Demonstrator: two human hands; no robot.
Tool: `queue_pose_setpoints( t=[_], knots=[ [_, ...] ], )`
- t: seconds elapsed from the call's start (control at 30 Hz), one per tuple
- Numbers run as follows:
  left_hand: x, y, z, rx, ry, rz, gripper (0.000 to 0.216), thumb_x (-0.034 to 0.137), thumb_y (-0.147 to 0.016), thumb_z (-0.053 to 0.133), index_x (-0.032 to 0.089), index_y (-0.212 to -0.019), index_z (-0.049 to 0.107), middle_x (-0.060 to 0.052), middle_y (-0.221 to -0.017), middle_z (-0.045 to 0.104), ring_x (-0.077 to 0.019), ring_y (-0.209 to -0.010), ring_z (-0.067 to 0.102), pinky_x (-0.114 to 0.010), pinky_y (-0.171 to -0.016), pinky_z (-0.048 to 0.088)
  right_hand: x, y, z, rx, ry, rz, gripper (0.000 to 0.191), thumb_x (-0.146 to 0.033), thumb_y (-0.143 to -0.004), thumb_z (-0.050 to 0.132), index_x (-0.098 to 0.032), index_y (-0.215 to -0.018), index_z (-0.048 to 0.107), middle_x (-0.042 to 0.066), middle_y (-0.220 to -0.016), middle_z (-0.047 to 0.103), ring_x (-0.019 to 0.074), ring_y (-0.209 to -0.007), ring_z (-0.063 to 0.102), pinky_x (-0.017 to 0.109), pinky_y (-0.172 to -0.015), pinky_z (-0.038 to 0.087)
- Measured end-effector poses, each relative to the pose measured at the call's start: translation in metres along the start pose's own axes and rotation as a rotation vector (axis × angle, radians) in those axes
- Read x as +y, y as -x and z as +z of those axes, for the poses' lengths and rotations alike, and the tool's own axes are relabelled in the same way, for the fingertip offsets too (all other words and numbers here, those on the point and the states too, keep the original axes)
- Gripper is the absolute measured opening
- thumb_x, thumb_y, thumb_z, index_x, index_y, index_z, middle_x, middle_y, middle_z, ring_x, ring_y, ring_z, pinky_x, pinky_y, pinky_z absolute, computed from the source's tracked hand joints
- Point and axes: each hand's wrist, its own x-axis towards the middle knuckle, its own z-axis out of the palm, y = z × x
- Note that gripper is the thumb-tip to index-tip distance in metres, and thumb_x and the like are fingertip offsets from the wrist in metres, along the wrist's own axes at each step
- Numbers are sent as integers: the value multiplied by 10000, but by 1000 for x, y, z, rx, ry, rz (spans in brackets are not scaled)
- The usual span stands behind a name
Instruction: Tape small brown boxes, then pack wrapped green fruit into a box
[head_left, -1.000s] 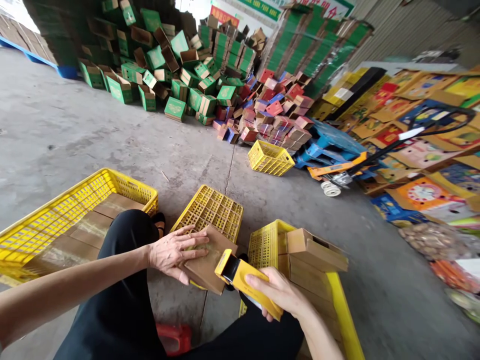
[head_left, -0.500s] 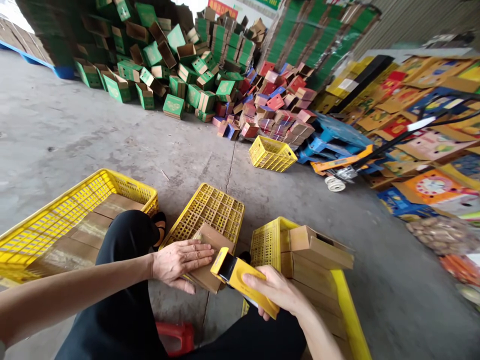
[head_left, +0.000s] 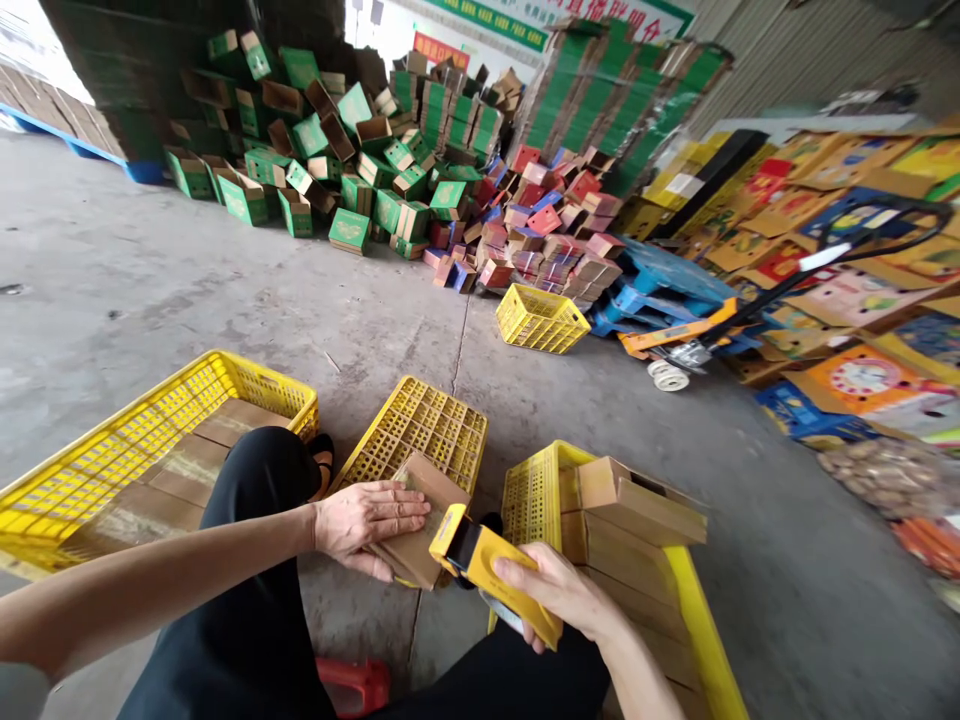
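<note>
My left hand (head_left: 371, 525) lies flat on a brown cardboard box (head_left: 424, 540), its fingers stretched across the top. That box rests on an upturned yellow plastic crate (head_left: 442, 415) between my knees. In my right hand (head_left: 551, 590) is a yellow tape dispenser (head_left: 491, 570), gripped around its body. The dispenser's front end is beside the box's right edge; whether the two touch I cannot tell. A strip of tape shows on the box top, partly under my left fingers.
Left, a yellow crate (head_left: 150, 425) holds taped boxes (head_left: 180, 470). Right, another yellow crate (head_left: 529, 490) is stacked with cardboard boxes (head_left: 637, 500). A red stool (head_left: 364, 685) shows below me. Farther off are a small yellow crate (head_left: 541, 318), a pallet jack (head_left: 679, 345) and heaped green boxes (head_left: 349, 228).
The view has tipped up slightly, so the scene sits lower. My right hand and the tape dispenser have shifted slightly right relative to the box. My left hand stays on the box.
</note>
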Motion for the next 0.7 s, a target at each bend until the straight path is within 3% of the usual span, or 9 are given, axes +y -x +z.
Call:
queue_pose_setpoints(
  t=[0.23, 0.47, 0.7],
  knots=[
    [21, -13, -7, 59, -28, -80, 852, 743, -981, 471, 140, -1581, 441, -212, -1558, 544, -365, -1446, 525, -501, -1255, 360, -1, -4, 5, -26, 34, -52, 708, -856, -722, 695, -222, -963, 495, -37, -577, 676, 153, -452, 664, 195, -401, 440],
    [42, -27, 3, -20, -122, -112, 1000, 720, -1004, 441, 56, -1682, 127, -241, -1677, 343, -377, -1565, 328, -493, -1280, 300, 5, -6, 2, -33, 61, -58, 748, -867, -745, 672, -204, -1047, 501, -27, -582, 692, 167, -451, 671, 205, -407, 436],
    [31, -22, 2, -77, -113, -98, 1059, 743, -987, 464, 93, -1695, 20, -219, -1699, 302, -364, -1580, 297, -501, -1286, 283, 11, -10, -2, -94, 41, -46, 724, -868, -784, 643, -209, -1066, 542, -12, -609, 719, 174, -490, 700, 204, -445, 461]
  ],
)
